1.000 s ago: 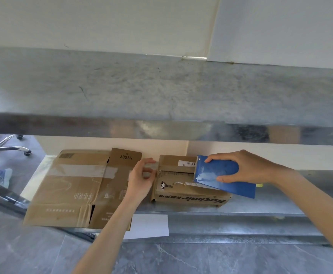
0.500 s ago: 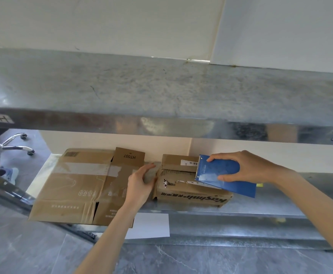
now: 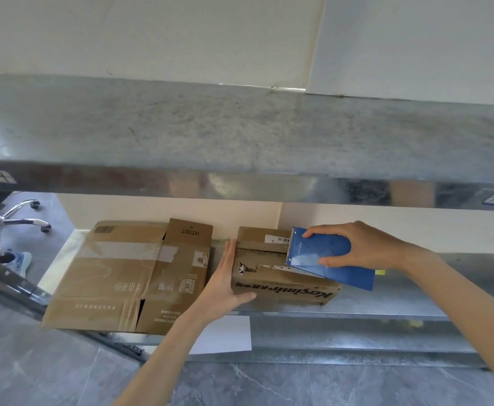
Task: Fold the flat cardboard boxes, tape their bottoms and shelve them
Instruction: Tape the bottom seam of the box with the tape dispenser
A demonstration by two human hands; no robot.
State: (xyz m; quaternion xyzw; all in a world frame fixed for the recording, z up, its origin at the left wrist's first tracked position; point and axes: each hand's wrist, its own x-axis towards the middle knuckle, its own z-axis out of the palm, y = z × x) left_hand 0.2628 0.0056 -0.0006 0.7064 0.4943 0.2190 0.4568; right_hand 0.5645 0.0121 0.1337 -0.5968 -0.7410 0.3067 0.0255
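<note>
A small folded cardboard box sits on the lower metal shelf, its top seam torn and labelled. My left hand lies flat against the box's left side, fingers straight, thumb along the front lower edge. My right hand grips a blue tape dispenser whose toothed edge rests on the box's top near the seam. Left of the box, flat cardboard boxes lie stacked on the same shelf, one marked HT007.
An upper metal shelf spans the view above the hands. A white sheet lies below the lower shelf's edge. An office chair base and a blue shoe stand on the grey floor at the left.
My left hand let go of the tape end near the box's top left corner and slid down, now flat against the box's left side. The right hand and dispenser stayed nearly in place.
</note>
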